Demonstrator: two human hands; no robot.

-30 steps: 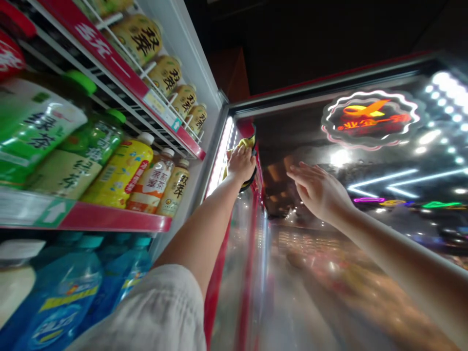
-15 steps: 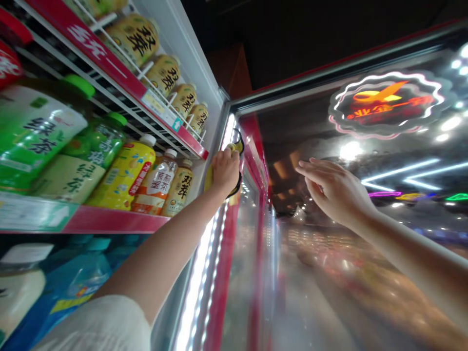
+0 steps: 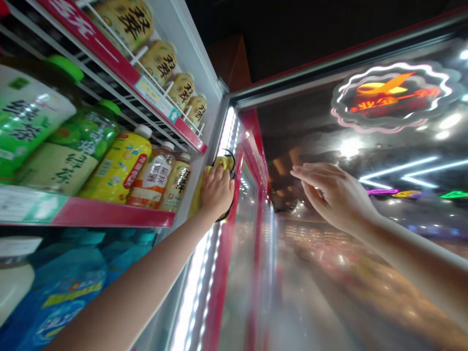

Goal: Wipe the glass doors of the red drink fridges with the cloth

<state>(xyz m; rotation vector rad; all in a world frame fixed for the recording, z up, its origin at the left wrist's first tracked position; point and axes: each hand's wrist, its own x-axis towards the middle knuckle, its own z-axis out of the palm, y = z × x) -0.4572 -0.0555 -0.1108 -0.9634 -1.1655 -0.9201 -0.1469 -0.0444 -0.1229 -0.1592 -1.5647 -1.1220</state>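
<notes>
My left hand (image 3: 218, 191) presses a yellow cloth (image 3: 197, 197) with dark edging against the fridge's side frame, next to the LED light strip (image 3: 193, 287). Its fingers curl over the cloth, and part of the cloth is hidden under the palm. On the right, my right hand (image 3: 329, 192) is raised in front of the glass door (image 3: 310, 263), holding nothing. Its fingers are stretched out; whether it touches the glass I cannot tell.
Drink bottles line the left shelves: green tea bottles (image 3: 62, 161), a yellow bottle (image 3: 116, 168), an orange-labelled bottle (image 3: 151, 178) and blue bottles (image 3: 73, 287) below. A red-and-white shelf rail (image 3: 120, 218) juts near my left arm. A neon sign (image 3: 391, 97) shows at the door's top.
My left hand and the cloth have slid down along the fridge's side frame. My right hand stays raised at nearly the same place. The view has shifted slightly.
</notes>
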